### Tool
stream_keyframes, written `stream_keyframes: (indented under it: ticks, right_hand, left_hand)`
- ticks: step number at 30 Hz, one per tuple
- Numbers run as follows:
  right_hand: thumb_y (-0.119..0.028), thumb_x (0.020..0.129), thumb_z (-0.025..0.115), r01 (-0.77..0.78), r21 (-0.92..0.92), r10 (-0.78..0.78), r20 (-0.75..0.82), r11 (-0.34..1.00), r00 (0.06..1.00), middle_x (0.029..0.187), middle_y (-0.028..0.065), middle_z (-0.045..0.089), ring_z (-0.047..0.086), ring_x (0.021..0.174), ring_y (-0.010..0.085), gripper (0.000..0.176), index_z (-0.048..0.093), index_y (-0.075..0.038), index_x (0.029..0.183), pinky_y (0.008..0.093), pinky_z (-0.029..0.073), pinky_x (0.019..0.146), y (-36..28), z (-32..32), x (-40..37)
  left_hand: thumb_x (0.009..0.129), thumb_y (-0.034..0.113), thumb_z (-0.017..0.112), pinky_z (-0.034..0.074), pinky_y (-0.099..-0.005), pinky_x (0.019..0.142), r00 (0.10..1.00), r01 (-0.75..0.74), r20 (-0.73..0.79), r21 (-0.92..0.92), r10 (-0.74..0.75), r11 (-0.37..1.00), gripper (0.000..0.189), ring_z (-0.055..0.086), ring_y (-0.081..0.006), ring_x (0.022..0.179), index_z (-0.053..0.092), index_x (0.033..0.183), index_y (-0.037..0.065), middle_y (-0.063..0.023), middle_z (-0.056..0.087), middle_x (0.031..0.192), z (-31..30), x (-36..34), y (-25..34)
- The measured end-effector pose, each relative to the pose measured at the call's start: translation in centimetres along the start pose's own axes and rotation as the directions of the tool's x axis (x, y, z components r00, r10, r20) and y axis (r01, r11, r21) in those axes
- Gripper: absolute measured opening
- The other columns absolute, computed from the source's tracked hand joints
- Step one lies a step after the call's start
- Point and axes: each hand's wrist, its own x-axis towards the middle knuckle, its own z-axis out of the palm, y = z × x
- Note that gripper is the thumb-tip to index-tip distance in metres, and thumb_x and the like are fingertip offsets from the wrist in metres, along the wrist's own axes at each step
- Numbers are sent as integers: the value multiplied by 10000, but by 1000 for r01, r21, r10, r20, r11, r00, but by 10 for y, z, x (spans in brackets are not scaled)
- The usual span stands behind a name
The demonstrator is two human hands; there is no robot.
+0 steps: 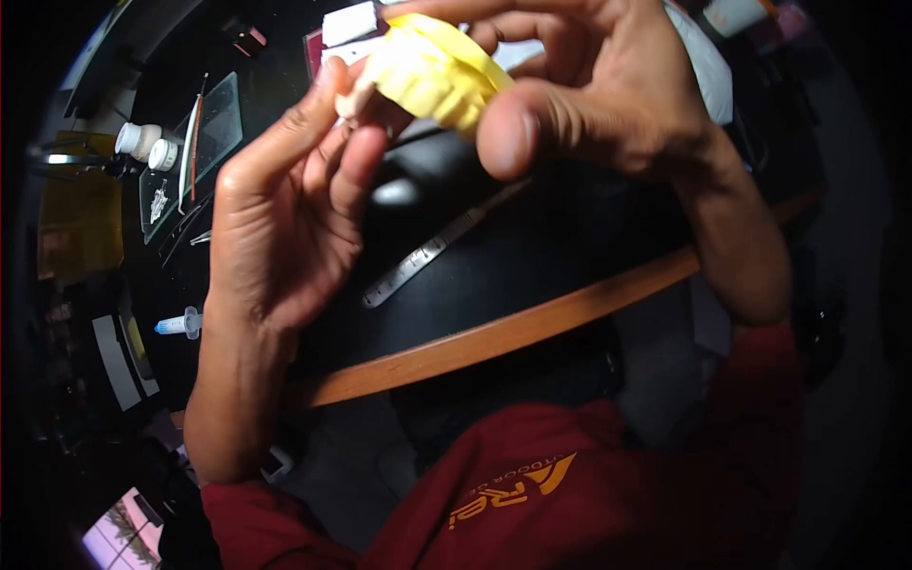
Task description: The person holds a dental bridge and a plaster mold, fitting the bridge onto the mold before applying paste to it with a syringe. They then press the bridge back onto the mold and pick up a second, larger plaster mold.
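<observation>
A yellow dental cast (427,85) with moulded teeth is held up over the black table, brightly lit. My right hand (598,95) grips it, thumb on the near side and fingers behind. At the cast's left end, my left hand (294,180) pinches a small pale tooth-like piece (355,101) between thumb and fingers. The piece is close against the cast; whether it touches is hard to tell. Below the hands lies a slim metal tool with ruler marks (418,268), its far end in shadow.
At left are white jars (163,155), a glass slab (220,114) and thin brush-like sticks (194,142). A blue-tipped syringe (179,325) lies near the left wrist. The table's wooden edge (494,337) curves before me. White blocks (350,23) sit at the back.
</observation>
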Motion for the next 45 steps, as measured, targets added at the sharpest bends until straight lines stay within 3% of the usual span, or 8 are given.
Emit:
stream_keyframes:
  ticks: [2,5,8,12,19,45]
  right_hand:
    - [-283,730,931,-88,75,87,11,993,996,1028,126,717,652,875,96,693,638,88,1236,191,512,665,-5,-3,-1]
    - [-341,727,926,-25,28,26,-30,999,999,1032,132,724,672,881,128,680,664,66,1206,249,555,737,-4,2,-1]
    - [-431,720,910,46,-59,-51,-90,997,995,1034,136,729,692,901,162,671,702,43,1148,304,573,801,-3,10,-5]
    - [-458,719,895,27,-95,-36,-102,995,994,1016,135,730,694,893,163,671,708,40,1128,305,574,794,-6,8,-3]
    - [-506,716,870,-3,-102,-8,-110,995,994,985,133,732,699,880,166,676,719,35,1092,306,575,782,-12,7,-4]
    - [-682,709,777,-57,-133,39,-139,990,989,869,128,740,716,829,177,744,759,17,961,310,579,737,-25,4,-8]
  left_hand:
    - [1027,117,493,631,-315,881,991,45,130,-61,-37,997,354,699,-240,1051,475,1317,-84,-205,633,1210,-13,3,4]
    - [1019,94,506,612,-323,939,977,80,205,-90,-60,993,366,679,-278,1102,461,1324,-103,-237,601,1238,-16,4,3]
    - [1014,81,521,607,-319,953,974,130,204,-121,-103,984,390,666,-289,1131,436,1345,-107,-249,576,1254,-19,5,6]
    - [1013,62,521,605,-320,958,969,178,201,-169,-143,969,442,652,-288,1164,375,1397,-102,-257,564,1260,-21,6,8]
    - [1012,41,512,610,-323,944,952,190,275,-172,-138,967,405,658,-297,1160,406,1380,-90,-268,563,1266,-31,9,11]
    - [1007,23,498,613,-312,923,969,211,169,-187,-180,959,398,661,-307,1136,402,1367,-117,-268,558,1259,-24,5,7]
